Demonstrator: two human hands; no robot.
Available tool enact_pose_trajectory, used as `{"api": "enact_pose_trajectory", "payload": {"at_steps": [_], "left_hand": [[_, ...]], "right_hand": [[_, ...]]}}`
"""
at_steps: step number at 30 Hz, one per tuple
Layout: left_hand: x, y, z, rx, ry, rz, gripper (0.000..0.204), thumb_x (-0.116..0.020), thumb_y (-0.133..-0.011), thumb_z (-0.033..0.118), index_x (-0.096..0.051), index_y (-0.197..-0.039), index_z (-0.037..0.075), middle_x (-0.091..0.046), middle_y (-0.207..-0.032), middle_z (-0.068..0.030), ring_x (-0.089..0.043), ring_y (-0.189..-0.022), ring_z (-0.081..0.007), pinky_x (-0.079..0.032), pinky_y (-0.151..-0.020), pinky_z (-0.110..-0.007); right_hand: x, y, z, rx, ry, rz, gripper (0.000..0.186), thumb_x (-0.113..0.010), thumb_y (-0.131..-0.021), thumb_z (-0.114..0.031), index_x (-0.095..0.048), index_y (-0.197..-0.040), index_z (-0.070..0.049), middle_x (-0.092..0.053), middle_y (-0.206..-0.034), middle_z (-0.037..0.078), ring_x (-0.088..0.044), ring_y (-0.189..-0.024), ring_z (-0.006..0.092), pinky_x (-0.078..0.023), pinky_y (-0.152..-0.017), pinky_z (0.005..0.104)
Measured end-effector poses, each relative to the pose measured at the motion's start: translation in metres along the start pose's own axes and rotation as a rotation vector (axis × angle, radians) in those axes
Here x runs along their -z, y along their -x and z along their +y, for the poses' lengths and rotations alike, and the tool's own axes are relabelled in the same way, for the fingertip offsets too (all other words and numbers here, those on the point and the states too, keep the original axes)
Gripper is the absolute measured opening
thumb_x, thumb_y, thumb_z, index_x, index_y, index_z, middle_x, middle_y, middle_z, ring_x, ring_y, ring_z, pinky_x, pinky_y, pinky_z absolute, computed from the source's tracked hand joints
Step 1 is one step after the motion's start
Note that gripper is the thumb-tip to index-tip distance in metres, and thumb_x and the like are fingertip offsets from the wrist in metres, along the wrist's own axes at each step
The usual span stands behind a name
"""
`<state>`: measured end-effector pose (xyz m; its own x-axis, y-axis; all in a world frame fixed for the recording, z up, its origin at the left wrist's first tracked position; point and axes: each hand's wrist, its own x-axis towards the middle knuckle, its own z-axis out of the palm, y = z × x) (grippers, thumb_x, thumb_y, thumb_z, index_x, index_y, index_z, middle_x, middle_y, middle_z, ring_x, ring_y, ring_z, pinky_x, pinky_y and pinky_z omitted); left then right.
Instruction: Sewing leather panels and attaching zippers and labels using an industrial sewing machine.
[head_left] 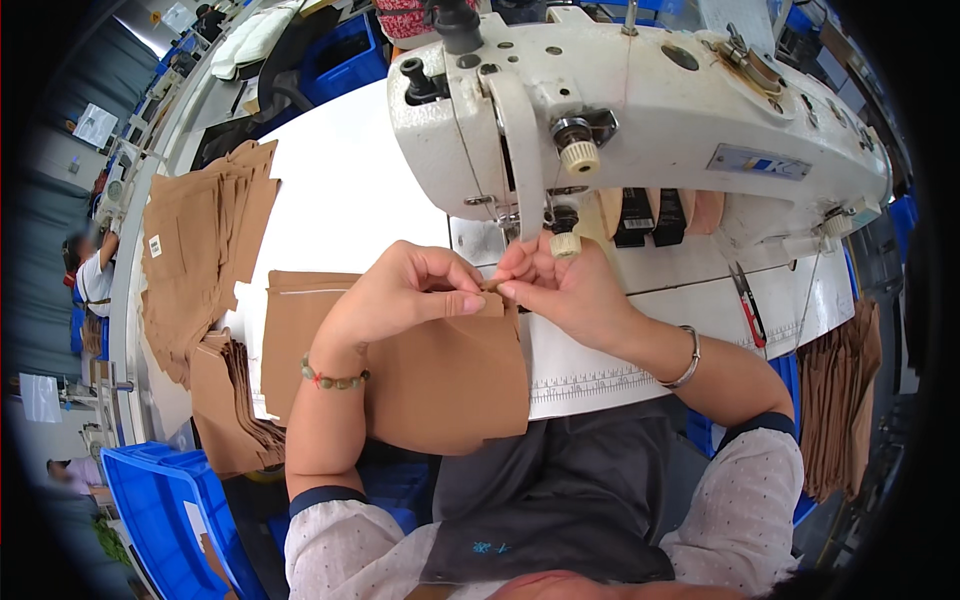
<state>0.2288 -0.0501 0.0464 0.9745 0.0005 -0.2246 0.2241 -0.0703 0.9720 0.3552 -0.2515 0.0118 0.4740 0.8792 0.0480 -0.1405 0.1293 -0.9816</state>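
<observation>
Near the needle of the white sewing machine [640, 110], a corner of a brown fabric panel [450, 390] is pinched between the thumb and fingers of the right hand [580, 285]. The same corner appears to be gripped by the fingers of the left hand [405, 285], although the contact is partly hidden where the fingertips meet. The panel is spread below both hands, its lower part hung over the front edge of the white desk [340, 140]. A beaded bracelet [335, 378] is worn on the left wrist and a metal bangle [688, 360] on the right. Red-and-black snips [748, 305] are laid to the right of the right forearm. On the left, a pile of brown pieces [200, 240] is stacked on the desk. Farther out, brown fabric strips [840, 400] are hung at the right, and a blue bin [160, 490] is placed at the lower left.
</observation>
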Motion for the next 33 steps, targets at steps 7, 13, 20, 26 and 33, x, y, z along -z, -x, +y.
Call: {"api": "enact_pose_trajectory", "payload": {"at_steps": [7,13,20,26,33], "left_hand": [[0.0,0.001,0.001,-0.029,-0.006,0.011,0.012,-0.081,-0.087,0.007,-0.074,-0.088,-0.003,-0.071,-0.095,-0.0043,-0.063,-0.087,-0.0088,-0.051,-0.078,-0.024],[-0.009,-0.002,0.001,-0.009,0.029,0.095,0.008,-0.08,-0.086,0.001,-0.073,-0.086,-0.001,-0.068,-0.096,-0.0032,-0.062,-0.085,-0.0079,-0.05,-0.075,-0.022],[-0.011,-0.004,-0.001,-0.004,0.019,0.152,0.01,-0.08,-0.086,0.003,-0.071,-0.085,0.0,-0.068,-0.091,-0.0022,-0.061,-0.078,-0.0052,-0.049,-0.07,-0.02],[-0.009,-0.005,-0.003,0.008,0.083,0.134,0.015,-0.08,-0.087,0.005,-0.066,-0.082,0.004,-0.067,-0.092,-0.0008,-0.058,-0.077,-0.0036,-0.045,-0.068,-0.018],[-0.013,-0.005,0.003,-0.001,0.086,0.138,0.013,-0.079,-0.089,0.007,-0.067,-0.084,0.005,-0.068,-0.091,0.0012,-0.059,-0.08,-0.0026,-0.047,-0.072,-0.018]], "right_hand": [[0.001,0.002,-0.004,-0.06,0.018,-0.054,0.015,-0.067,-0.089,0.002,-0.062,-0.102,0.004,-0.068,-0.101,0.008,-0.07,-0.089,0.0135,-0.057,-0.077,0.0283],[0.002,0.002,0.006,0.022,0.099,-0.028,0.01,-0.067,-0.086,0.001,-0.068,-0.094,0.008,-0.061,-0.119,0.006,-0.07,-0.084,0.0129,-0.056,-0.075,0.0275],[-0.001,0.005,0.003,0.03,0.209,0.028,0.013,-0.067,-0.087,0.001,-0.07,-0.098,0.008,-0.062,-0.116,0.007,-0.069,-0.082,0.0128,-0.055,-0.073,0.0276],[-0.002,0.006,0.008,0.082,0.165,0.036,0.017,-0.067,-0.086,0.003,-0.07,-0.102,0.007,-0.061,-0.119,0.009,-0.069,-0.082,0.0127,-0.055,-0.073,0.0276],[-0.003,0.007,0.004,0.013,0.046,0.022,0.015,-0.065,-0.088,0.004,-0.071,-0.101,0.009,-0.059,-0.122,0.007,-0.069,-0.085,0.0121,-0.055,-0.075,0.0264]]}}
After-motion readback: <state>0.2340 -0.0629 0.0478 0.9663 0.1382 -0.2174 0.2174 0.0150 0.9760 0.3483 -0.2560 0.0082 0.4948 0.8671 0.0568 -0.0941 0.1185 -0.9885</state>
